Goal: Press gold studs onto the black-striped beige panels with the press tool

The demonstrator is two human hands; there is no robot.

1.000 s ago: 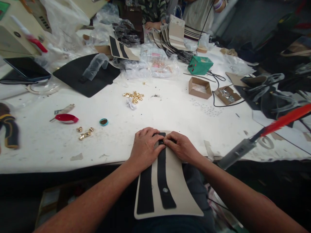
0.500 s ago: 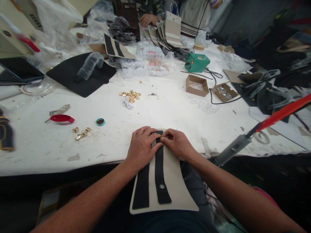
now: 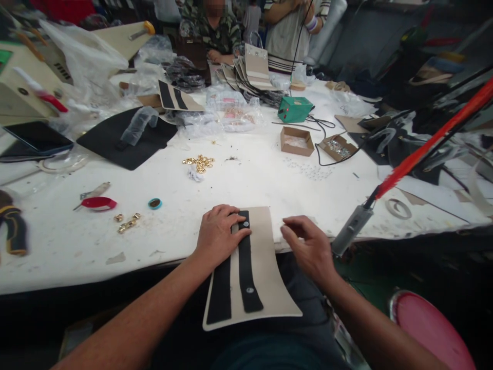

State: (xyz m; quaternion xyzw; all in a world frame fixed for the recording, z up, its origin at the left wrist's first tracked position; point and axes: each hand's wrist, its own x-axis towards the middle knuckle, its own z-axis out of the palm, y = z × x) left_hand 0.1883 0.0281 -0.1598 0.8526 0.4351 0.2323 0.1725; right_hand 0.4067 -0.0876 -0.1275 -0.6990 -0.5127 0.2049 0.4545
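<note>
A beige bag panel (image 3: 267, 277) with black strips lies partly on the table's front edge and reaches toward my lap. Its middle black strap (image 3: 245, 262) carries a round metal disc (image 3: 246, 224) near the top and another disc (image 3: 250, 290) near the bottom. My left hand (image 3: 219, 234) presses on the panel's upper left, thumb and forefinger on either side of the top disc. Off to the panel's right, my right hand (image 3: 310, 244) hovers apart from it, thumb and fingers separated, with nothing visible between them.
Gold fittings (image 3: 200, 163), a small blue-rimmed round tin (image 3: 154, 203) and a red-handled tool (image 3: 98, 203) lie on the table. Small cardboard boxes (image 3: 296, 141) stand near a green device (image 3: 295, 109). A grey cylinder (image 3: 353, 226) on a red rod slants in from the right. Co-workers stand behind.
My right hand has left the strap's upper end and moved right, its fingers parting. The top metal disc now shows. My left hand still holds the panel; the camera view has tilted up.
</note>
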